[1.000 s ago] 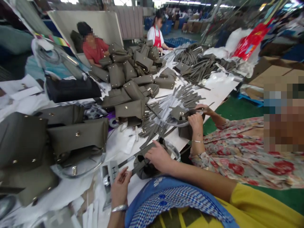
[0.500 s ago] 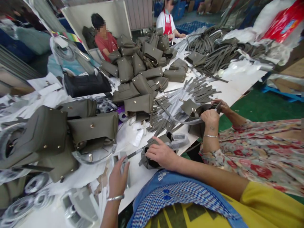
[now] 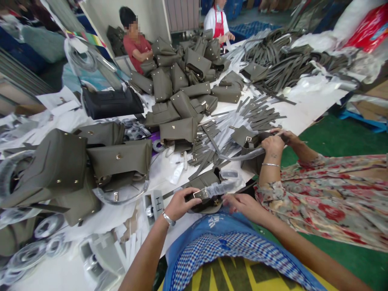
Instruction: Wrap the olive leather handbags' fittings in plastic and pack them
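My left hand [image 3: 179, 203] is closed on the left end of a small olive-grey handbag [image 3: 206, 193] at the near table edge, thumb beside its metal buckle. My right hand [image 3: 245, 206] sits at the bag's right side, fingers curled against it, just under the plastic-wrapped handle [image 3: 222, 186]. The bag rests partly against my blue apron [image 3: 218, 242]. A small white card marked with an H [image 3: 157, 202] lies on the table just left of my left hand.
A co-worker in a floral top sits at my right, both hands [image 3: 274, 142] on another grey bag. Finished bags [image 3: 119, 159] pile at left and at the centre back [image 3: 178, 87]. Loose grey straps [image 3: 242, 115] cover the white table [image 3: 306, 107]. Two people sit at the far end.
My left hand moved right from the white card onto the bag. My right hand slid to the bag's right side. The bag has come closer to my apron.
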`<action>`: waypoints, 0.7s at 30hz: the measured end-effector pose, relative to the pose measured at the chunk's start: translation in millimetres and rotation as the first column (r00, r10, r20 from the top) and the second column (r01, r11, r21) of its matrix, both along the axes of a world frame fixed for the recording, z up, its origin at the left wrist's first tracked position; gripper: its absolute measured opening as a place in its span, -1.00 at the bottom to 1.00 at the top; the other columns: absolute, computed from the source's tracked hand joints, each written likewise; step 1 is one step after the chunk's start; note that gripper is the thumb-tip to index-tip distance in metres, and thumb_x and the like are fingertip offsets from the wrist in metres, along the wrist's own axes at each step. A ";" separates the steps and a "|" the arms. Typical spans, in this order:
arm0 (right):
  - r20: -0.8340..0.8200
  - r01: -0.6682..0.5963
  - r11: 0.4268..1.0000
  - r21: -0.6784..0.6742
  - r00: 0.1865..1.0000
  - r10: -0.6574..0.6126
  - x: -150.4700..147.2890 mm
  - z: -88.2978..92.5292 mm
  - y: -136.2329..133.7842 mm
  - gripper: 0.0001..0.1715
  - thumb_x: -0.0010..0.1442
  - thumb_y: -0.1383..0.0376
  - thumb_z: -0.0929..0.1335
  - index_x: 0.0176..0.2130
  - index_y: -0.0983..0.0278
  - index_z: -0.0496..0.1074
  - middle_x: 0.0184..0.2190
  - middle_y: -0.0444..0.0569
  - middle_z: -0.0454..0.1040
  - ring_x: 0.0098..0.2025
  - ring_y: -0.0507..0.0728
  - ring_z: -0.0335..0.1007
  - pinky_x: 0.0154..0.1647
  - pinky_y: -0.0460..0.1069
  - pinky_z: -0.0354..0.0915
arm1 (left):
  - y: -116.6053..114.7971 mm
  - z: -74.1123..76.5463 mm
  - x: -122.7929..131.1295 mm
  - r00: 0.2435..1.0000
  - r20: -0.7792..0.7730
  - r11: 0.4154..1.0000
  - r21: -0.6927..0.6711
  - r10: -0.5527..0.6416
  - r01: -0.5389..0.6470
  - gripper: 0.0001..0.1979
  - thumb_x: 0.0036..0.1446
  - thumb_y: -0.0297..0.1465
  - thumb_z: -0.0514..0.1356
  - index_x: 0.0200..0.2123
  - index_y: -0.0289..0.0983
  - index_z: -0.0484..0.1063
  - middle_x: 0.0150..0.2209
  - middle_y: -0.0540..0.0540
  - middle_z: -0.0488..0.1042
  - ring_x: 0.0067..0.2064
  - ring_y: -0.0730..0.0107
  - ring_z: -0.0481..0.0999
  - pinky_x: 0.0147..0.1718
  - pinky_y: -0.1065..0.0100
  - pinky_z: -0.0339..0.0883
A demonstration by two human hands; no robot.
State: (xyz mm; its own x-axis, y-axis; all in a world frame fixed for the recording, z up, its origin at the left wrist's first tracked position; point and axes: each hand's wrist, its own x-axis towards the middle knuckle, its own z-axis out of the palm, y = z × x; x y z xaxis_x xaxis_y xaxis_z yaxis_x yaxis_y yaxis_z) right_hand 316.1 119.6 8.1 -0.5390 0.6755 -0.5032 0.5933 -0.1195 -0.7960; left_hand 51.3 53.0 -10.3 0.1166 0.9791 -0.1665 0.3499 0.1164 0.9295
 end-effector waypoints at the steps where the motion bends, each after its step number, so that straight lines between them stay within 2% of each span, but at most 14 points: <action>1: -0.080 0.060 0.998 0.024 0.995 -0.058 -4.4 -0.7 3.7 -0.38 0.19 -0.14 0.21 -0.26 0.29 0.53 -0.37 0.02 0.56 -0.34 0.16 0.49 -0.27 0.03 0.38 | -1.4 -1.6 -0.1 0.999 0.017 0.999 -0.008 0.034 -0.033 -0.70 0.05 -0.20 0.25 -0.18 -0.22 0.53 -0.19 -0.08 0.58 -0.15 0.24 0.52 -0.11 0.30 0.36; 3: -0.291 0.172 0.985 0.006 0.943 -0.163 -20.4 6.7 14.7 -0.43 0.15 -0.11 0.29 -0.14 0.27 0.49 -0.22 0.02 0.55 -0.13 0.19 0.46 -0.07 0.08 0.36 | -4.6 -2.3 0.4 0.995 0.050 0.996 -0.020 0.091 -0.090 -0.69 0.03 -0.21 0.26 -0.19 -0.25 0.53 -0.21 -0.08 0.58 -0.17 0.24 0.52 -0.12 0.28 0.36; 5: -0.449 0.225 0.969 -0.105 0.859 -0.248 -41.4 22.0 29.3 -0.46 0.14 -0.08 0.32 -0.12 0.28 0.48 -0.19 0.03 0.55 -0.08 0.19 0.45 0.01 0.10 0.34 | -7.6 1.2 2.0 0.986 0.100 0.991 -0.023 0.132 -0.130 -0.69 0.02 -0.23 0.27 -0.19 -0.27 0.53 -0.23 -0.09 0.58 -0.18 0.24 0.51 -0.13 0.28 0.36; 9: -0.576 0.253 0.917 -0.308 0.717 -0.391 -77.4 47.1 54.5 -0.51 0.17 -0.03 0.32 -0.15 0.30 0.47 -0.23 0.04 0.56 -0.13 0.18 0.50 0.00 0.12 0.37 | -8.1 12.3 9.1 0.947 0.223 0.971 0.007 0.233 -0.240 -0.71 0.06 -0.26 0.26 -0.16 -0.28 0.51 -0.19 -0.10 0.57 -0.15 0.25 0.51 -0.11 0.30 0.36; 12: -0.643 0.310 0.883 -0.352 0.606 -0.469 -90.8 43.5 54.3 -0.55 0.20 -0.01 0.31 -0.06 0.23 0.43 -0.11 0.00 0.54 -0.06 0.14 0.47 0.07 0.10 0.32 | -3.1 10.8 17.0 0.916 0.242 0.942 0.022 0.320 -0.335 -0.69 0.07 -0.29 0.25 -0.11 -0.27 0.50 -0.15 -0.10 0.57 -0.12 0.24 0.51 -0.09 0.29 0.36; 13: -0.639 0.294 0.886 -0.358 0.615 -0.462 -93.1 38.6 50.1 -0.54 0.19 0.00 0.32 -0.04 0.22 0.43 -0.09 0.00 0.53 -0.04 0.14 0.46 0.09 0.10 0.31 | -1.3 7.5 19.7 0.909 0.233 0.933 0.020 0.346 -0.361 -0.70 0.07 -0.29 0.25 -0.12 -0.27 0.50 -0.16 -0.10 0.57 -0.13 0.23 0.51 -0.09 0.29 0.36; 15: -0.587 0.229 0.915 -0.331 0.709 -0.390 -95.5 27.3 39.0 -0.55 0.15 0.00 0.36 -0.07 0.23 0.46 -0.12 0.00 0.55 -0.04 0.16 0.45 0.12 0.12 0.29 | 0.6 -1.6 24.5 0.898 0.212 0.918 0.009 0.386 -0.397 -0.72 0.04 -0.31 0.27 -0.16 -0.27 0.52 -0.19 -0.09 0.58 -0.15 0.23 0.52 -0.12 0.29 0.37; 17: -0.506 0.187 0.944 -0.273 0.806 -0.307 -96.3 18.6 31.3 -0.58 0.10 0.01 0.39 -0.20 0.27 0.52 -0.22 0.02 0.58 -0.08 0.21 0.48 0.11 0.15 0.30 | -0.4 -10.3 28.3 0.893 0.210 0.914 -0.011 0.398 -0.405 -0.73 0.05 -0.29 0.26 -0.17 -0.27 0.53 -0.20 -0.08 0.59 -0.15 0.23 0.52 -0.13 0.31 0.37; 18: -0.484 0.189 0.949 -0.251 0.825 -0.292 -96.6 16.3 30.9 -0.60 0.09 0.01 0.40 -0.26 0.28 0.53 -0.27 0.02 0.58 -0.11 0.23 0.49 0.08 0.16 0.31 | -1.7 -13.4 29.8 0.891 0.222 0.916 -0.024 0.395 -0.400 -0.72 0.07 -0.28 0.24 -0.16 -0.26 0.53 -0.20 -0.08 0.59 -0.16 0.24 0.52 -0.14 0.31 0.37; 19: -0.483 0.203 0.948 -0.245 0.822 -0.301 -97.0 15.2 33.4 -0.61 0.08 0.01 0.41 -0.29 0.29 0.54 -0.31 0.03 0.58 -0.14 0.24 0.50 0.05 0.16 0.34 | -3.0 -15.3 31.0 0.888 0.239 0.917 -0.037 0.394 -0.397 -0.71 0.09 -0.26 0.22 -0.15 -0.27 0.52 -0.21 -0.08 0.59 -0.17 0.25 0.52 -0.15 0.32 0.37; 21: -0.524 0.253 0.923 -0.289 0.766 -0.374 -98.0 15.9 45.4 -0.62 0.07 0.03 0.42 -0.27 0.29 0.53 -0.31 0.02 0.58 -0.19 0.24 0.52 -0.04 0.14 0.39 | -5.0 -16.2 32.7 0.873 0.278 0.915 -0.059 0.400 -0.400 -0.68 0.13 -0.22 0.19 -0.13 -0.28 0.52 -0.23 -0.08 0.59 -0.19 0.27 0.52 -0.17 0.34 0.36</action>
State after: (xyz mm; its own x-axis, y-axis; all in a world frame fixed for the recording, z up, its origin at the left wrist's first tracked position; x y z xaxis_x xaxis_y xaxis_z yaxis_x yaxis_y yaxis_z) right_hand 218.1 165.0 23.9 -0.5392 0.7805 -0.3163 -0.0469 -0.4028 -0.9141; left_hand 84.0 48.1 -26.5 -0.2438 0.9521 -0.1848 0.0009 0.1908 0.9816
